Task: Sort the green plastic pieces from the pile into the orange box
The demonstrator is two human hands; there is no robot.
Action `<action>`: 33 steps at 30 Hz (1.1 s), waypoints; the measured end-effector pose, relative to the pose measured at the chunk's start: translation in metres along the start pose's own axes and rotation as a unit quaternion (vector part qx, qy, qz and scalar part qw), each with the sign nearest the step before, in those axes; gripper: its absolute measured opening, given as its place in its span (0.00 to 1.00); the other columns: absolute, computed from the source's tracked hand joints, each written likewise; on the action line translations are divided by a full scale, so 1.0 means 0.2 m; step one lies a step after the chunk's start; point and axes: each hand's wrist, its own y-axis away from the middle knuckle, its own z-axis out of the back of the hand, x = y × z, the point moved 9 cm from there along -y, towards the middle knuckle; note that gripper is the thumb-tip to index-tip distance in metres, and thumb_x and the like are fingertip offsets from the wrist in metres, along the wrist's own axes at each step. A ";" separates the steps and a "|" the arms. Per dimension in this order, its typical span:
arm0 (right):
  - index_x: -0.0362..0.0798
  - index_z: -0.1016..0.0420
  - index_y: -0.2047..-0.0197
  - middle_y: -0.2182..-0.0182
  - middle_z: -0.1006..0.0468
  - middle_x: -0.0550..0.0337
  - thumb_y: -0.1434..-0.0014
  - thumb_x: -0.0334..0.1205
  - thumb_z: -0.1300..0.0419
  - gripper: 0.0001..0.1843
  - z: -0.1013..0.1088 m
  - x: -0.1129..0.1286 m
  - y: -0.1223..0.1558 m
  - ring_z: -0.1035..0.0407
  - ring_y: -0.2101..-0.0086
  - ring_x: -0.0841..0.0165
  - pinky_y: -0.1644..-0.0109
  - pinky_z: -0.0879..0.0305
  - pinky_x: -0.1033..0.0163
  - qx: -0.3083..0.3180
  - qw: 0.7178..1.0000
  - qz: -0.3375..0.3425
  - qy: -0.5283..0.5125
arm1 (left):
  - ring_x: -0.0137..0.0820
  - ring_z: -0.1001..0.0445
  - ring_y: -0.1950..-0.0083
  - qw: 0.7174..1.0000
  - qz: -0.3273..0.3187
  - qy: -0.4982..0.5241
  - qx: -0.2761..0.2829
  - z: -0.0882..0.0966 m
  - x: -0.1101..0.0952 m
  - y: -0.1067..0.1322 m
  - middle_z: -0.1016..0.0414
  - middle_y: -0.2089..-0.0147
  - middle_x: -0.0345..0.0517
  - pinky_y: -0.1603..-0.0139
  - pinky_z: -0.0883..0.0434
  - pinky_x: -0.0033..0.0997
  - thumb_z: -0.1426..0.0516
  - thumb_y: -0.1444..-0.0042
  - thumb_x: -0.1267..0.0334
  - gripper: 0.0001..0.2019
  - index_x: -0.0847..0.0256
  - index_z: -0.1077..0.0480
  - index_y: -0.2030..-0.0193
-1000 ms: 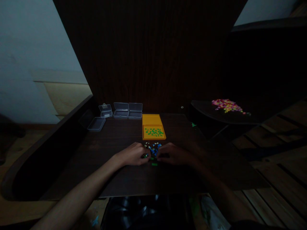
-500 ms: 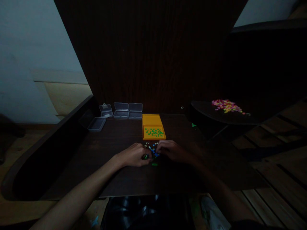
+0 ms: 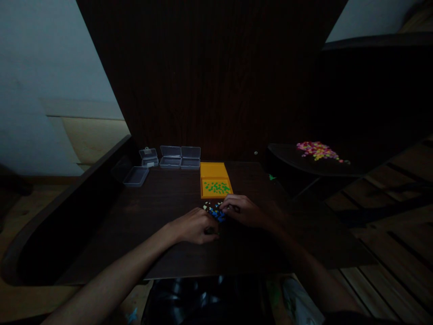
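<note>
A small heap of blue pieces (image 3: 218,213), with a few pale ones (image 3: 205,206) at its far left edge, lies on the dark table between my hands. My left hand (image 3: 199,226) is curled at the near left of the heap, thumb and fingertips drawn together. Whatever they pinch is too dark to make out. Over the right side of the heap, my right hand (image 3: 241,210) has its fingers bent and closed, tips down at the pieces. Just beyond stands an open yellow case (image 3: 213,169), with many small green pieces (image 3: 218,187) scattered in its near half.
Several clear plastic boxes (image 3: 171,161) stand open along the back left of the table (image 3: 142,225). On a dark ledge (image 3: 287,155) to the right lies a pile of pink, red and yellow bits (image 3: 318,150). A raised side panel (image 3: 67,212) borders the left.
My left hand has moved nearer and slightly right, over where a green piece lay; that piece no longer shows. More of the blue heap is uncovered. My right hand has shifted only slightly.
</note>
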 end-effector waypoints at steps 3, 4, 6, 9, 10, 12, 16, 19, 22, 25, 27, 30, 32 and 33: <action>0.47 0.23 0.58 0.64 0.20 0.54 0.34 0.40 0.45 0.10 0.00 0.00 0.00 0.27 0.65 0.67 0.59 0.33 0.63 0.004 1.000 0.001 -0.002 | 0.27 0.29 0.71 1.000 0.026 -0.013 0.010 0.02 0.02 0.01 0.26 0.73 0.39 0.71 0.40 0.25 0.39 0.44 0.62 0.04 0.59 0.25 0.68; 0.47 0.23 0.58 0.64 0.20 0.55 0.35 0.40 0.45 0.10 0.00 0.00 0.01 0.27 0.65 0.68 0.59 0.33 0.63 0.004 1.000 -0.001 0.001 | 0.27 0.29 0.72 0.999 0.037 -0.015 0.012 0.03 0.03 0.01 0.26 0.73 0.38 0.72 0.40 0.25 0.39 0.45 0.63 0.03 0.58 0.25 0.66; 0.47 0.23 0.57 0.65 0.19 0.56 0.35 0.39 0.44 0.10 0.00 0.00 0.01 0.28 0.67 0.68 0.60 0.33 0.64 0.002 1.000 -0.008 0.010 | 0.28 0.29 0.72 0.998 0.061 -0.024 0.011 0.05 0.05 0.01 0.25 0.73 0.37 0.72 0.40 0.25 0.39 0.45 0.62 0.04 0.57 0.25 0.63; 0.47 0.23 0.56 0.66 0.20 0.58 0.38 0.38 0.42 0.09 0.01 -0.01 0.01 0.29 0.70 0.70 0.62 0.34 0.65 -0.005 1.000 -0.018 0.019 | 0.29 0.29 0.72 0.995 0.089 -0.050 0.006 0.07 0.08 0.02 0.26 0.74 0.38 0.72 0.41 0.26 0.39 0.47 0.60 0.07 0.57 0.26 0.62; 0.47 0.23 0.57 0.67 0.20 0.58 0.38 0.38 0.42 0.08 0.01 0.00 0.01 0.29 0.71 0.70 0.63 0.34 0.65 -0.006 1.000 -0.019 0.021 | 0.30 0.29 0.73 0.994 0.091 -0.056 0.006 0.07 0.08 0.02 0.26 0.74 0.38 0.72 0.41 0.27 0.39 0.46 0.59 0.07 0.57 0.26 0.63; 0.48 0.23 0.58 0.66 0.19 0.58 0.39 0.37 0.41 0.07 0.01 0.00 0.01 0.28 0.70 0.70 0.62 0.34 0.65 -0.006 1.000 -0.016 0.022 | 0.30 0.29 0.73 0.994 0.088 -0.060 0.011 0.06 0.08 0.02 0.26 0.74 0.39 0.72 0.41 0.27 0.40 0.46 0.58 0.06 0.58 0.26 0.66; 0.49 0.23 0.60 0.65 0.19 0.58 0.39 0.35 0.41 0.06 0.01 0.00 0.01 0.26 0.65 0.68 0.58 0.33 0.64 -0.005 1.000 -0.016 0.023 | 0.29 0.29 0.72 0.995 0.079 -0.049 0.017 0.05 0.07 0.02 0.26 0.74 0.38 0.71 0.40 0.26 0.40 0.47 0.61 0.04 0.58 0.27 0.67; 0.48 0.23 0.60 0.64 0.19 0.58 0.39 0.35 0.41 0.06 0.00 0.00 0.01 0.25 0.63 0.67 0.56 0.33 0.63 0.005 1.000 -0.009 0.019 | 0.29 0.27 0.70 0.996 0.077 -0.040 0.017 0.06 0.07 0.02 0.25 0.72 0.38 0.70 0.39 0.26 0.40 0.48 0.62 0.04 0.58 0.26 0.65; 0.48 0.23 0.59 0.63 0.19 0.57 0.38 0.35 0.42 0.07 -0.01 0.00 0.01 0.25 0.63 0.67 0.55 0.33 0.63 0.016 1.000 0.003 0.011 | 0.29 0.27 0.70 0.996 0.076 -0.035 0.026 0.06 0.06 0.02 0.25 0.72 0.38 0.70 0.38 0.25 0.41 0.48 0.64 0.04 0.57 0.26 0.65; 0.48 0.23 0.59 0.63 0.18 0.57 0.37 0.35 0.42 0.07 -0.01 0.00 0.01 0.25 0.63 0.68 0.55 0.33 0.63 0.014 1.000 0.006 0.007 | 0.28 0.28 0.72 0.996 0.080 -0.027 0.028 0.06 0.07 0.02 0.25 0.72 0.38 0.71 0.39 0.25 0.41 0.47 0.63 0.03 0.58 0.26 0.67; 0.48 0.23 0.59 0.64 0.19 0.57 0.37 0.35 0.42 0.07 -0.01 0.01 0.01 0.25 0.63 0.68 0.55 0.32 0.63 0.012 1.000 0.005 0.005 | 0.27 0.29 0.72 0.996 0.081 -0.026 0.026 0.05 0.08 0.02 0.25 0.73 0.38 0.71 0.39 0.25 0.40 0.48 0.63 0.04 0.58 0.25 0.67; 0.48 0.22 0.59 0.64 0.19 0.57 0.37 0.35 0.41 0.06 -0.01 0.01 0.01 0.25 0.63 0.68 0.55 0.32 0.63 0.014 1.000 0.002 0.005 | 0.28 0.29 0.73 0.996 0.085 -0.027 0.025 0.05 0.09 0.02 0.26 0.74 0.38 0.71 0.40 0.25 0.40 0.49 0.63 0.03 0.59 0.26 0.68; 0.48 0.22 0.59 0.64 0.19 0.56 0.37 0.36 0.41 0.06 -0.02 0.02 0.00 0.25 0.63 0.67 0.55 0.33 0.62 0.016 1.000 0.001 0.007 | 0.28 0.29 0.72 0.995 0.090 -0.021 0.022 0.05 0.09 0.02 0.26 0.74 0.38 0.71 0.39 0.24 0.40 0.50 0.63 0.03 0.59 0.26 0.68; 0.48 0.22 0.59 0.64 0.19 0.56 0.37 0.36 0.41 0.06 -0.02 0.02 0.00 0.26 0.63 0.67 0.55 0.33 0.62 0.017 1.000 0.000 0.009 | 0.28 0.29 0.72 0.995 0.092 -0.018 0.021 0.05 0.09 0.02 0.26 0.74 0.38 0.71 0.39 0.24 0.40 0.51 0.63 0.03 0.59 0.26 0.68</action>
